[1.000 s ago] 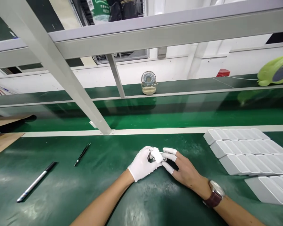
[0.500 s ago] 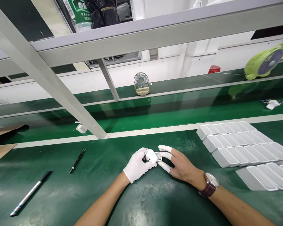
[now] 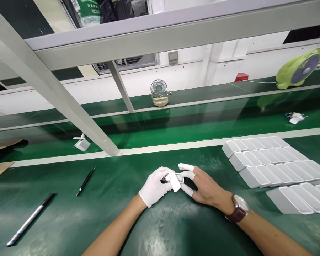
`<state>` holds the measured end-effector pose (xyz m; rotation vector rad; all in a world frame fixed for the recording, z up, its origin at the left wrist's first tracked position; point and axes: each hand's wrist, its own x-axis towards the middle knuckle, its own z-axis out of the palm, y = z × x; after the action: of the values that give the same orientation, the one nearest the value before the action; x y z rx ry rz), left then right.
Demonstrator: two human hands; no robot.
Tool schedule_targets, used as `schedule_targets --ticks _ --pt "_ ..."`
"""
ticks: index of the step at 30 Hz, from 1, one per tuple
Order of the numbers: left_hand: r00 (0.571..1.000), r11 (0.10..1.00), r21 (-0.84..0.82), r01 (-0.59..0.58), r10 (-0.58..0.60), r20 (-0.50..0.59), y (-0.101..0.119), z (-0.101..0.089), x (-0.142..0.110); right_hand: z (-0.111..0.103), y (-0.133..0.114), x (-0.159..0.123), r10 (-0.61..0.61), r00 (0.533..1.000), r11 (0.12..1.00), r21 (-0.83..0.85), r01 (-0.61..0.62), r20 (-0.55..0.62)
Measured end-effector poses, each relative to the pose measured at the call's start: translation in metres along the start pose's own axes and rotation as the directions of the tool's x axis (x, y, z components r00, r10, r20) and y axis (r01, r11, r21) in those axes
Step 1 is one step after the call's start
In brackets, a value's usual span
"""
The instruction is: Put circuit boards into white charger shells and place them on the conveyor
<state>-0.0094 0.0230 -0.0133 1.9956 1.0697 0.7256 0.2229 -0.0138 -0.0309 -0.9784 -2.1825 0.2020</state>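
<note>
My left hand (image 3: 155,186), in a white glove, rests on the green bench and is closed round a small white part (image 3: 175,180) with a bit of metal on it. My right hand (image 3: 202,184) is bare apart from white finger cots and a brown-strapped watch. Its fingertips pinch the same small white part from the right. Both hands meet at the middle of the bench, just in front of me.
Rows of white rectangular cases (image 3: 274,164) lie at the right. A black tweezer (image 3: 85,181) and a pen (image 3: 30,219) lie at the left. On the green belt behind ride a small white piece (image 3: 81,143) and another (image 3: 294,117). Two fans (image 3: 159,92) (image 3: 299,68) stand on the far ledge.
My hands have stayed together on the small white part, turning it slightly. The small white piece on the belt has moved left, and my view has shifted a little.
</note>
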Motion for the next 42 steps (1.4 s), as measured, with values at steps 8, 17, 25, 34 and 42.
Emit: schedule_targets --ticks 8,17,25,34,42 --pt "0.998 0.998 0.027 -0.057 0.056 0.037 -0.003 0.0 0.0 -0.009 0.003 0.005 -0.088 0.996 0.994 -0.059 0.089 0.032" --pt "0.998 0.997 0.052 -0.053 0.051 0.027 -0.003 0.0 0.001 -0.004 0.003 0.001 -0.023 0.999 0.997 0.075 0.019 0.045" --pt "0.999 0.999 0.038 -0.024 0.023 0.034 0.0 -0.001 0.001 -0.006 0.0 0.0 0.093 0.994 0.972 0.209 -0.103 0.056" --pt "1.0 0.999 0.033 0.015 -0.016 0.025 0.003 0.0 0.001 -0.004 0.003 -0.001 0.067 0.995 0.985 0.155 -0.077 0.07" --pt "0.998 0.998 0.038 0.054 -0.055 0.024 0.004 0.001 0.003 0.002 0.002 -0.001 0.043 0.999 0.993 0.106 -0.044 0.011"
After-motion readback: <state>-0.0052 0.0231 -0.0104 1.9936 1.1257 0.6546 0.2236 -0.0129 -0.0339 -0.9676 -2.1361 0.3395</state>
